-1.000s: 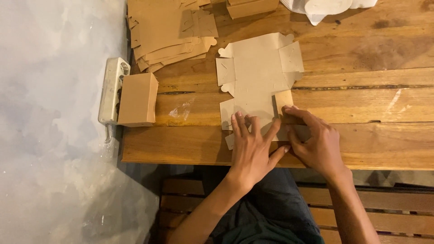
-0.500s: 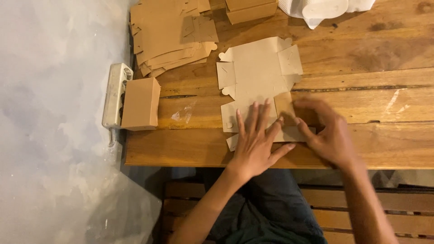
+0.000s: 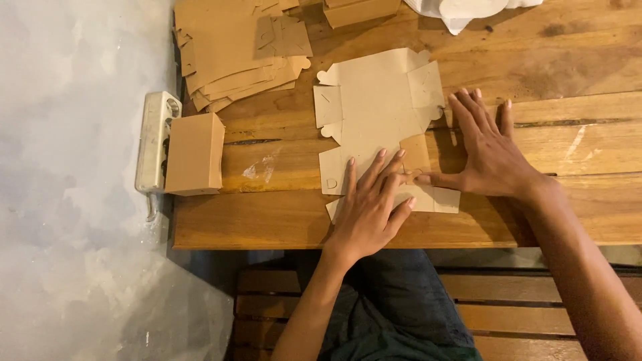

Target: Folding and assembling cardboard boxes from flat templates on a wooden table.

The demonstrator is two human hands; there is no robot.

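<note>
A: Where's the blank?
B: Flat on the worktop, under your hands.
A: Your grip?
B: Left hand presses it, fingers spread; right hand lies flat, thumb on a folded flap. Neither grasps anything.

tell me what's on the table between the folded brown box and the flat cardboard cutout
In the head view, only bare wooden table with a whitish smear lies between the folded box and the flat cutout.

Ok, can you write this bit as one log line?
left hand: flat on cardboard box blank | right hand: thumb on blank's flap | place: wooden table
</note>
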